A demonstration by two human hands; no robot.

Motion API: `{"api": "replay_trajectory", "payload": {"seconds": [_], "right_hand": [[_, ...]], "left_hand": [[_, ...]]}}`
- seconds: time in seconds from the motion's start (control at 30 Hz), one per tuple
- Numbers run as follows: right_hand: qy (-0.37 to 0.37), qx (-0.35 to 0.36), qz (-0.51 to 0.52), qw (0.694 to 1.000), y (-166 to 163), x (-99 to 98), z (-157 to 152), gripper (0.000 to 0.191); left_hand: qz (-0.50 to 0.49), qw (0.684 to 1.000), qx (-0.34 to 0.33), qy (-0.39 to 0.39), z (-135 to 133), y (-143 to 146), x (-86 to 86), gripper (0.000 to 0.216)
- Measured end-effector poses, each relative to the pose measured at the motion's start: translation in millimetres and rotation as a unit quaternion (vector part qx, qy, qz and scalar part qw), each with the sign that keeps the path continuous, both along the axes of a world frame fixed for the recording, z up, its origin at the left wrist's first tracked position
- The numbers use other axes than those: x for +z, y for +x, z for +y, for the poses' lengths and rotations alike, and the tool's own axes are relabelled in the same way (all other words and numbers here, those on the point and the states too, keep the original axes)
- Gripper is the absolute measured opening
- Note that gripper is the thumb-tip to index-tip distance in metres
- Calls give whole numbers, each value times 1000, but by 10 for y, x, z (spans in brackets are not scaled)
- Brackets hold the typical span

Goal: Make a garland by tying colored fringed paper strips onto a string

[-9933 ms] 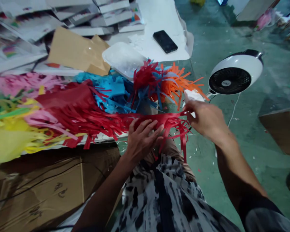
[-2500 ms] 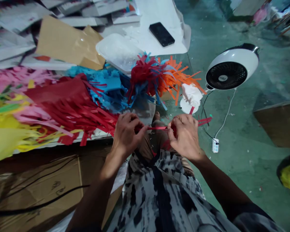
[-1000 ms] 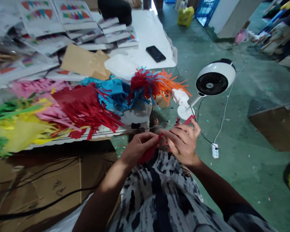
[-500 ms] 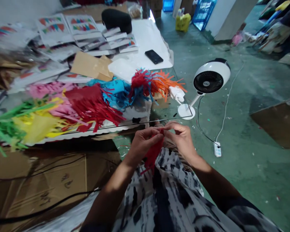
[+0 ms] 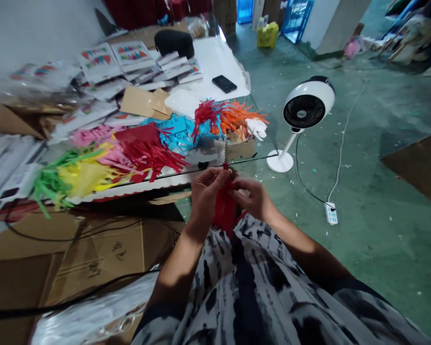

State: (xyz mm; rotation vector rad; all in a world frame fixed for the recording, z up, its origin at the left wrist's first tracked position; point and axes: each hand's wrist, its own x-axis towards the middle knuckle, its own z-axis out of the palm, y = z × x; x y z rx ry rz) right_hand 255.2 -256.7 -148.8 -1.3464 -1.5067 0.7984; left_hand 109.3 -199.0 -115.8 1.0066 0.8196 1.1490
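A piece of red fringed tissue paper (image 5: pixel 224 211) hangs from my fingers above my lap, its strips pointing down. My left hand (image 5: pixel 204 194) is closed, pinching its upper part between thumb and fingers, and a short red tip sticks up above the thumb. From the other side my right hand (image 5: pixel 253 195) pinches the same paper slightly lower. On the table to the left lie fringed paper bundles: red (image 5: pixel 143 146), blue (image 5: pixel 175 134), orange (image 5: pixel 242 115), yellow (image 5: pixel 82 172), green (image 5: pixel 53 167) and pink (image 5: pixel 95 135).
Printed packets (image 5: pixel 100 60) are heaped at the back of the table, near a phone (image 5: pixel 224 84) and a black case (image 5: pixel 174 43). A white fan (image 5: pixel 309 103) stands on the right, its cord running to a power strip (image 5: pixel 331 213). Cardboard (image 5: pixel 107 254) lies lower left.
Both hands have shifted slightly left. The red paper was pinched at its top edge by both hands; now its tip points up and my right hand grips lower. The camera view has shifted.
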Motion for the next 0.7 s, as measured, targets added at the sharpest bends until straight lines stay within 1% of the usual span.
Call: {"api": "replay_trajectory", "payload": {"seconds": [0.1, 0.13, 0.17, 0.2, 0.27, 0.37, 0.43, 0.5, 0.53, 0.6, 0.7], "right_hand": [[-1, 36, -91, 995, 65, -189, -98, 12], [-1, 46, -108, 993, 110, -215, -131, 14], [-1, 51, -109, 993, 157, -217, -159, 20], [1, 44, -92, 995, 200, -193, -179, 27], [11, 12, -27, 999, 253, -83, -187, 35], [57, -30, 62, 996, 248, 166, -103, 34], [77, -44, 90, 992, 215, 306, 27, 28], [73, -62, 99, 990, 187, 365, 220, 20], [65, -68, 100, 991, 177, 358, 336, 16], [44, -71, 95, 992, 157, 286, 582, 14], [35, -47, 52, 997, 90, 145, 918, 13]], "left_hand": [[-22, 999, 48, 12, -2, -31, 55, 30], [-30, 998, 61, 18, -3, -50, 74, 30], [-31, 997, 72, 27, -6, -68, 92, 30], [-22, 996, 80, 39, -14, -83, 110, 30], [21, 994, 80, 66, -38, -93, 147, 28], [112, 987, 29, 115, -52, -48, 186, 24], [161, 976, -16, 149, -6, 2, 175, 21], [193, 965, -46, 169, 108, 36, 110, 17], [208, 961, -57, 172, 189, 38, 57, 16], [222, 959, -56, 170, 381, 2, -71, 15], [250, 955, -65, 147, 673, -148, -219, 21]]}}
